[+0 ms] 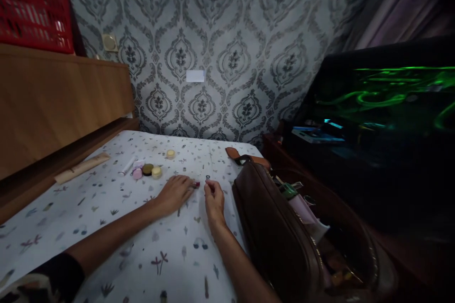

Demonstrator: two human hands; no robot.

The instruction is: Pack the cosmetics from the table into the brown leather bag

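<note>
My left hand lies on the patterned sheet, its fingers closed round a small red item that looks like a lipstick. My right hand rests just to its right, fingertips pinched near a tiny dark object; what it holds is too small to make out. Left of the hands sits a cluster of small cosmetic jars, a white tube and a yellow jar farther back.
An open brown leather bag with items inside stands at the right of my right arm. A long beige tube lies near the wooden headboard on the left. A dark glass case with green light fills the right.
</note>
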